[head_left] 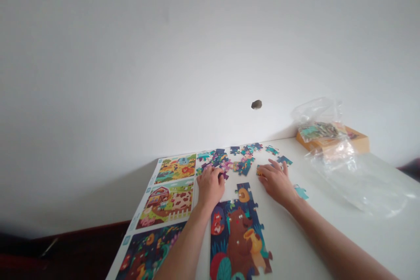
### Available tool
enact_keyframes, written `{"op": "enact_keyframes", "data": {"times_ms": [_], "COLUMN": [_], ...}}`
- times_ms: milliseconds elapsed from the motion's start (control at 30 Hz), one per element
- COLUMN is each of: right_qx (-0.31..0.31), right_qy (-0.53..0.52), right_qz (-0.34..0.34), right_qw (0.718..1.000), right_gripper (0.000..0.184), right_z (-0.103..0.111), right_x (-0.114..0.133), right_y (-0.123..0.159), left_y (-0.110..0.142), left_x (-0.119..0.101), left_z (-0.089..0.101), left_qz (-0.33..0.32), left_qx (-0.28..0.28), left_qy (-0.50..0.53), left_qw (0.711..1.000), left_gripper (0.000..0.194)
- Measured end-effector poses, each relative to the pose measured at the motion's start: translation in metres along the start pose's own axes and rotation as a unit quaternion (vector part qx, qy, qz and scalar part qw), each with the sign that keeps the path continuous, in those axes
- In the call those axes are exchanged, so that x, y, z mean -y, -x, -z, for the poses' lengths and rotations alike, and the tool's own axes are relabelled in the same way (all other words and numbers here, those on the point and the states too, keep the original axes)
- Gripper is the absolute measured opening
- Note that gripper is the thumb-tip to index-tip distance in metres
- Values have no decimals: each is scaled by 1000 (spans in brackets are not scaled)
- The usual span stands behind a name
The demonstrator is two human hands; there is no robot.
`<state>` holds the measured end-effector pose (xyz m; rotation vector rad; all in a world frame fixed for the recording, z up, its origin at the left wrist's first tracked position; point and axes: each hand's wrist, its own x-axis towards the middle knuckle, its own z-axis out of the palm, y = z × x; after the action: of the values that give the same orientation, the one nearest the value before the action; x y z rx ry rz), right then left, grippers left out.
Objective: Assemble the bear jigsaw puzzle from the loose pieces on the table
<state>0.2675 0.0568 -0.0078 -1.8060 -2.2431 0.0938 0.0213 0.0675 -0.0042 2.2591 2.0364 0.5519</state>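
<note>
My left hand (210, 184) rests on the white table (328, 223) with its fingers curled over loose puzzle pieces (241, 162), apparently pinching a purple one. My right hand (276, 180) lies flat, fingers spread, touching a small orange and blue piece (260, 170). Between my forearms lies the joined part of the puzzle, a brown bear (239, 238) holding a honey pot. A single teal piece (301, 192) sits just right of my right wrist.
A reference sheet (166, 201) with several printed pictures lies at the left, reaching the table's left edge. A crumpled clear plastic bag (348, 162) and an orange box (356, 140) with bagged pieces stand at the back right. A white wall rises right behind the table.
</note>
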Motion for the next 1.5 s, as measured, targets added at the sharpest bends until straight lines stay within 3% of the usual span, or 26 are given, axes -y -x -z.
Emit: {"op": "enact_keyframes", "data": {"times_ms": [167,233,333,433,500,600,667,700,767,833,967,1100,1233,1333,1400,1433,1500], "right_qx": [-19,-15,22,41,34,23,18,15,12,13,36,60,67,58,66,75,94], "right_qy": [-7,-18,-26,-27,-25,-22,-19,-16,-8,0,2,-7,-13,-28,-41,-47,-57], "right_qz": [-11,17,86,100,92,89,86,84,83,78,50,14,1,48,102,118,118], "right_qw": [1000,1000,996,994,995,996,996,996,996,997,998,998,998,997,992,989,987], "right_gripper": [34,47,73,70,64,50,40,37,32,29,28,30,28,29,33,37,43], "right_z": [8,9,8,5,5,6,8,8,10,12,16,18,24,34,41,43,44], "right_x": [-2,-6,-14,-19,-20,-18,-17,-16,-13,-10,-5,-3,-6,-11,-14,-15,-16], "right_y": [-1,-2,-2,-2,-3,-3,-3,-3,-3,-3,-5,-8,-5,2,8,10,12], "left_y": [10,17,25,25,20,13,10,10,10,10,8,11,26,34,35,35,37], "left_x": [-4,-6,-13,-20,-24,-26,-21,-16,-1,16,44,53,49,45,42,39,32], "left_z": [19,30,47,57,59,57,53,51,46,40,37,40,32,29,32,36,44], "left_qz": [-57,-85,-184,-234,-239,-150,9,93,192,171,137,130,150,103,17,-47,-188], "left_qx": [92,129,195,186,143,38,-17,-5,88,171,197,188,128,33,-7,-11,41], "left_qy": [2,2,16,76,99,48,-50,-99,-158,-166,-164,-168,-195,-189,-134,-95,-8], "left_qw": [994,988,963,951,955,987,999,991,964,956,957,959,961,976,991,994,981], "left_gripper": [38,49,53,45,37,32,33,38,49,51,49,38,48,44,38,35,39]}}
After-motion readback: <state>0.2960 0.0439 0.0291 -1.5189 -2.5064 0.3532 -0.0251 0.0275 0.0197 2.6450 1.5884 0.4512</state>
